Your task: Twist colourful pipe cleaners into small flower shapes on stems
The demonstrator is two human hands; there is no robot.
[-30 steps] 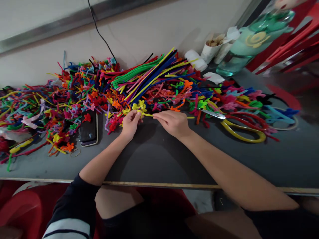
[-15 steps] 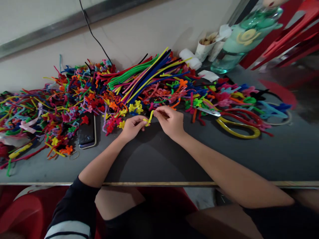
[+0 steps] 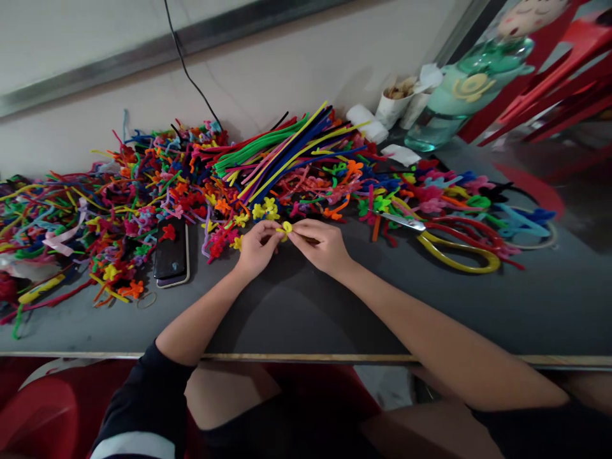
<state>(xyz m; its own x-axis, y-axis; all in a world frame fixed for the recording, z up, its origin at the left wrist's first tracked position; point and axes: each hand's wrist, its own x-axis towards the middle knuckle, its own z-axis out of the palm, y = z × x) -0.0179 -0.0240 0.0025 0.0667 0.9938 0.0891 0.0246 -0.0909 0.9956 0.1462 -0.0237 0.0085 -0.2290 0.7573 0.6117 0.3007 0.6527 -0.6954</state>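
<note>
A yellow pipe cleaner (image 3: 287, 227), bent into a small loop, is pinched between the fingertips of both hands above the dark table. My left hand (image 3: 258, 247) grips it from the left, thumb against the fingers. From the right, my right hand (image 3: 324, 245) closes its thumb and fingertips on the same piece. The fingers hide part of the yellow pipe cleaner. Just behind the hands lie yellow pipe-cleaner flowers (image 3: 266, 208) and a bundle of straight pipe cleaners (image 3: 282, 153) in many colours.
Pipe-cleaner pieces (image 3: 119, 185) heap along the wall. A phone (image 3: 171, 252) lies left, with a red flower on it. Scissors (image 3: 449, 248) with red and yellow handles lie right. Behind stand a paper cup (image 3: 393, 105) and a green bottle (image 3: 437, 108); the table's edge (image 3: 306, 358) is in front.
The upright yellow end is now bent round into a small loop. My right hand has moved down and left, close against my left hand. The view has shifted slightly.
</note>
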